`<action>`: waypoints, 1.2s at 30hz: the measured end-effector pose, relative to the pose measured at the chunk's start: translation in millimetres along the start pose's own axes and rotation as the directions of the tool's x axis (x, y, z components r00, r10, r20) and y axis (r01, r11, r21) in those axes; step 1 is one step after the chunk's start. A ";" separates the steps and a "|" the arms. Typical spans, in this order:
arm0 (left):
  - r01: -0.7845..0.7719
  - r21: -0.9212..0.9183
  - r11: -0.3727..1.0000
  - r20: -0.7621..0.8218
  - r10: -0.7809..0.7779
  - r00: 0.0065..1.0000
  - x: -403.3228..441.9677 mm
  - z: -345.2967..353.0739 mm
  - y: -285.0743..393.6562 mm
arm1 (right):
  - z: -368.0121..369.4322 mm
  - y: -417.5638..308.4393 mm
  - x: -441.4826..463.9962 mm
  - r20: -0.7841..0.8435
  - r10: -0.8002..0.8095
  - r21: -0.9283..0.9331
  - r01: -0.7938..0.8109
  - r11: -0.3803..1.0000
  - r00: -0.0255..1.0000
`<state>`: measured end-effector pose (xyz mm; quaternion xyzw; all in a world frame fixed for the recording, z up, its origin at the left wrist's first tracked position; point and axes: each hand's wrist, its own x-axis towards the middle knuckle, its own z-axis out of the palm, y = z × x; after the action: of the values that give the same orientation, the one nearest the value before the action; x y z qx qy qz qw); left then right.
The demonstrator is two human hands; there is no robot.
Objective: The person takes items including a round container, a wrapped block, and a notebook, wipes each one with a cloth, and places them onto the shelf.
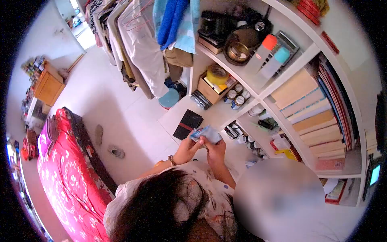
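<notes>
A small, crumpled, pale blue and white packet is between my two hands at chest height. My left hand, with a bracelet at the wrist, grips its near left side. On the other side, my right hand has its thumb pressed against the packet and its fingers closed round it. What the packet contains does not show. Just beyond the hands lies a black notebook with a red line, on a white shelf board.
A white shelf unit holds books, spray cans, jars and an open box with tape. Clothes hang behind. A red-covered bed stands left, with slippers on the floor. A blurred round patch hides the lower right.
</notes>
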<state>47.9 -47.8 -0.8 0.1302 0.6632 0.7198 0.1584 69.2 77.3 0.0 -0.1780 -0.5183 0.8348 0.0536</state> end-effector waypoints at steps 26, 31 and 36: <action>-0.523 0.548 0.653 0.228 0.485 0.844 20.1 -33.5 53.9 | 17.1 -25.6 13.8 0.294 -0.054 -0.574 0.221 0.788 0.954; -0.503 0.522 0.688 0.288 0.413 0.864 26.5 -45.1 55.0 | 25.2 -35.3 8.4 0.320 0.012 -0.668 0.217 0.712 0.947; -0.237 0.158 0.958 0.348 0.171 0.922 36.7 -60.6 49.6 | 12.3 -20.1 12.8 0.349 -0.113 -0.535 0.297 0.791 0.930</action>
<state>-12.5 -91.9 42.5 0.3330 0.6779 0.6309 0.1776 51.0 79.6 19.6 0.0005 -0.7657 0.6432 0.0090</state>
